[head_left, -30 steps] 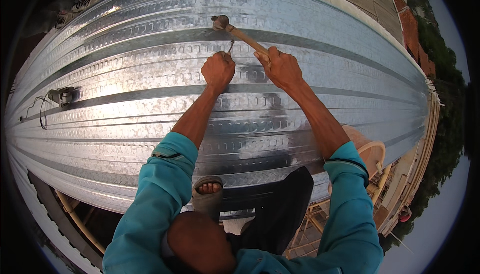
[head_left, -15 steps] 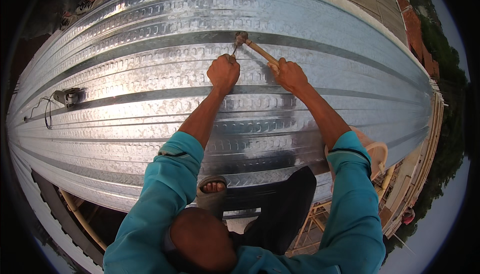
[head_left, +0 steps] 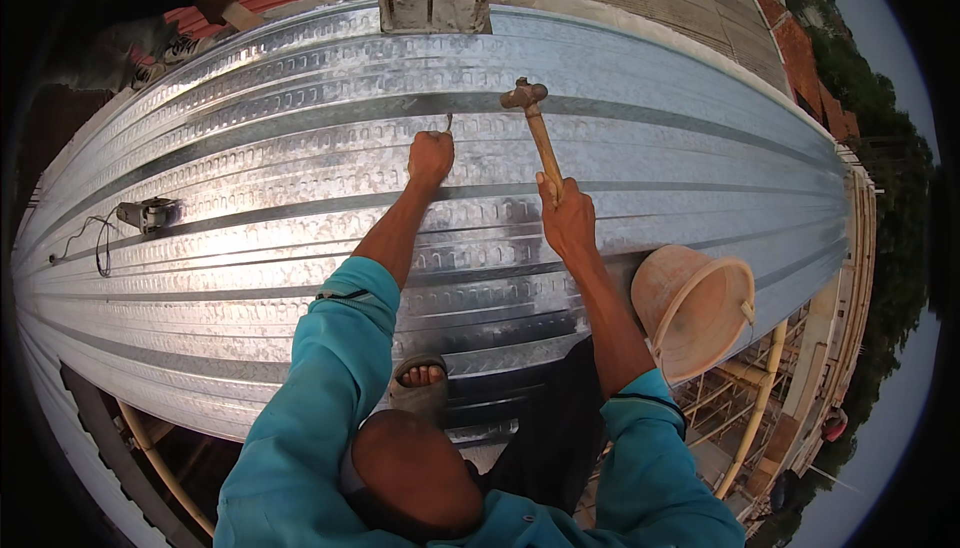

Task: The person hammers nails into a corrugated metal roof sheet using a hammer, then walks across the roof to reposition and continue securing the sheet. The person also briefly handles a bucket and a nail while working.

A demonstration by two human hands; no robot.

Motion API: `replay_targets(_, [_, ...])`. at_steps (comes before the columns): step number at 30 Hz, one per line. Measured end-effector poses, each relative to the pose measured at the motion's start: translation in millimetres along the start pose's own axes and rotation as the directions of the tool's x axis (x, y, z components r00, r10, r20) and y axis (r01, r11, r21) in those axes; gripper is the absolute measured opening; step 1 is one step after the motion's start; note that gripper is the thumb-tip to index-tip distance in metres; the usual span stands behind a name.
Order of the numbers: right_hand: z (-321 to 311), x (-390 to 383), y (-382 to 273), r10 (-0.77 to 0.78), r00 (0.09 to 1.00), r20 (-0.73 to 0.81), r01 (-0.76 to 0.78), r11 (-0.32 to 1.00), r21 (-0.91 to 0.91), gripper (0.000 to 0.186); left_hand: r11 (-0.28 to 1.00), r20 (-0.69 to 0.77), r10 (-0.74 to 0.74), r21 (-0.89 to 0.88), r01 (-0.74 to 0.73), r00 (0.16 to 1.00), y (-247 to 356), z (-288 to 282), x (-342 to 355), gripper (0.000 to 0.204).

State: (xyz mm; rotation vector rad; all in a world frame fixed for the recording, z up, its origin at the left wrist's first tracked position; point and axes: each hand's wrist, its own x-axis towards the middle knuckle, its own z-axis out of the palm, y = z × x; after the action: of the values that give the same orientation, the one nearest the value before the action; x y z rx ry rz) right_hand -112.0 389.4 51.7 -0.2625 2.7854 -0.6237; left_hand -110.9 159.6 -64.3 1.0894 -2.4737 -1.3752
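My left hand (head_left: 430,158) is closed around a thin dark metal pin (head_left: 449,123), upright on the ribbed galvanized sheet (head_left: 250,238). My right hand (head_left: 567,216) grips the wooden handle of a hammer (head_left: 540,133), whose head is in the air to the right of the pin, apart from it. Near my right forearm, an orange plastic bucket (head_left: 655,278) lies tipped toward me. My sandaled foot (head_left: 420,380) is on the sheet below.
A power tool (head_left: 148,215) with a looped cable lies left. A concrete stub (head_left: 435,21) with upright rebar is at top center. Another person's hand (head_left: 212,4) holds a board at upper left. Bamboo scaffolding (head_left: 760,388) and open framing lie past the lower right edge.
The hammer head was over the pin half a second ago; it has swung right, its handle more upright. The view has shifted, and more of the bucket and the other person shows.
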Motion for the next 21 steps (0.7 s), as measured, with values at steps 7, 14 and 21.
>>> replay_targets(7, [-2.7, -8.1, 69.5, 0.153, 0.988, 0.002, -0.153, 0.988, -0.006, 0.044, 0.92, -0.024, 0.065, -0.385, -0.069, 0.998, 3.5, -18.2, -111.8, 0.037])
replay_targets(14, [24.4, -29.5, 91.2, 0.099, 0.995, -0.025, -0.098, 0.995, 0.03, 0.04, 0.975, -0.333, -0.025, -0.217, -0.051, 0.943, -71.4, -96.6, -235.9, 0.038])
replay_targets(21, [30.6, -44.0, 99.9, -0.016, 0.989, -0.146, 0.017, 1.0, 0.003, 0.038, 0.927, -0.597, -0.017, 0.291, 0.235, 0.802, -184.0, -181.1, -356.3, 0.031])
